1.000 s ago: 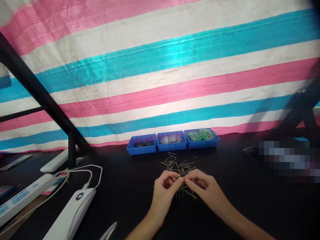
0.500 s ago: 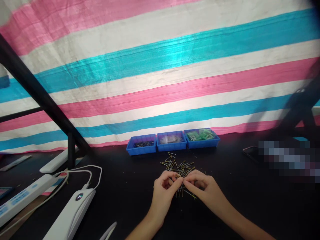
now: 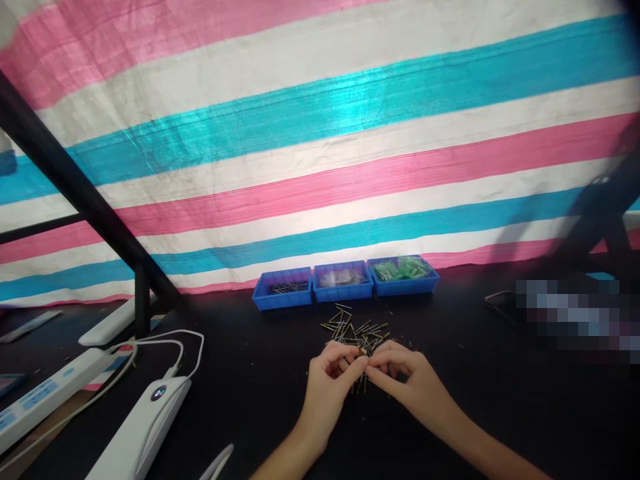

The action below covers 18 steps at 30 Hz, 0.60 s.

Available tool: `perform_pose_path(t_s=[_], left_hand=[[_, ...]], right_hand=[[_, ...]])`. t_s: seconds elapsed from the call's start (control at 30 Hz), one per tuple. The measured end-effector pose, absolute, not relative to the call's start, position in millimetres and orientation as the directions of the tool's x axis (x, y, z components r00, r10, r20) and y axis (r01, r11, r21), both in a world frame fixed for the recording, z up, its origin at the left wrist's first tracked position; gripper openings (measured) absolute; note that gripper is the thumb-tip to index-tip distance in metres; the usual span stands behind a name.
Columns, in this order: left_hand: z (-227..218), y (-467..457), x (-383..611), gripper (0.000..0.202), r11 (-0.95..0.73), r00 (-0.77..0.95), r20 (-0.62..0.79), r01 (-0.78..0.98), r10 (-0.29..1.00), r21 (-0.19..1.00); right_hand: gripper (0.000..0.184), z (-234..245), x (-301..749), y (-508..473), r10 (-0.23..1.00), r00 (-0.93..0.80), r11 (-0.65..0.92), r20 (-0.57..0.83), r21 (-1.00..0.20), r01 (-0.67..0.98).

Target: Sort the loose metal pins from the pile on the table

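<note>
My left hand and my right hand meet fingertip to fingertip over the near side of a loose pile of thin metal pins with brass-coloured ends. Both hands are closed in a pinch. A small piece shows between the left fingertips, too small to name, and the fingers hide most of it. What the right fingers pinch is hidden. Behind the pile stand three blue bins: the left bin contains dark thin pieces, the middle bin clear bags, and the right bin green pieces in plastic.
On the left lie a white power strip, a white power bank and looped white cables. A black metal frame slants up there. Behind the black table hangs a striped sheet. A phone lies at right.
Both hands stay together over the pile with only slight finger movement. A yellow-tipped pin seen below the right fingers before no longer shows. The bins have not moved.
</note>
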<state>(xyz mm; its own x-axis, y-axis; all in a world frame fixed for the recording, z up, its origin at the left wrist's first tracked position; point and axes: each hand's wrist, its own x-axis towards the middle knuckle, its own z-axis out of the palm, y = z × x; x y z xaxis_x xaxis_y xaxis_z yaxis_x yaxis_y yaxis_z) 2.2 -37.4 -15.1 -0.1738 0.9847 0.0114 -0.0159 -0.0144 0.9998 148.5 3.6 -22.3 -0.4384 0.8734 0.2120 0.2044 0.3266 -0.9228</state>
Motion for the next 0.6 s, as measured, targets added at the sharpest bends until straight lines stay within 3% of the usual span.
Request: perform_pose_path(t_s=[0.6], left_hand=[[-17.7,-38.2,1.2,0.02,0.009,-0.056,-0.01,-0.016,0.998,1.0]], right_hand=[[0.013,-24.1,146.8,1.0,0.856,-0.472,0.343,0.21,-0.914,0.215]])
